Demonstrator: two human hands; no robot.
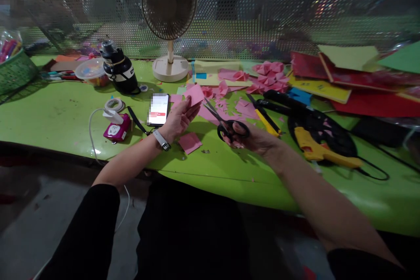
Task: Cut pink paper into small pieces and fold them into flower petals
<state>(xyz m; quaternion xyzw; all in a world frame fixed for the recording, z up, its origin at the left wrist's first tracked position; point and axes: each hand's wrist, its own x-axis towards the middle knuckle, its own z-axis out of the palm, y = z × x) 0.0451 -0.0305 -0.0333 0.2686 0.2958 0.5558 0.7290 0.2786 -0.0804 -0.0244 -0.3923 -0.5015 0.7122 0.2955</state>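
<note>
Now, two hands hold paper and scissors over a green table.
Just right of the phone, the left hand pinches a pink paper square; farther right, the right hand grips black scissors, blades parted beside the paper.

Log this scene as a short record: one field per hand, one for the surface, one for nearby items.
left hand: holds a pink paper piece above the table
right hand: holds black scissors, blades pointing toward the paper
surface: green table
nearby: phone, folded pink sheet, yellow glue gun, fan
</note>
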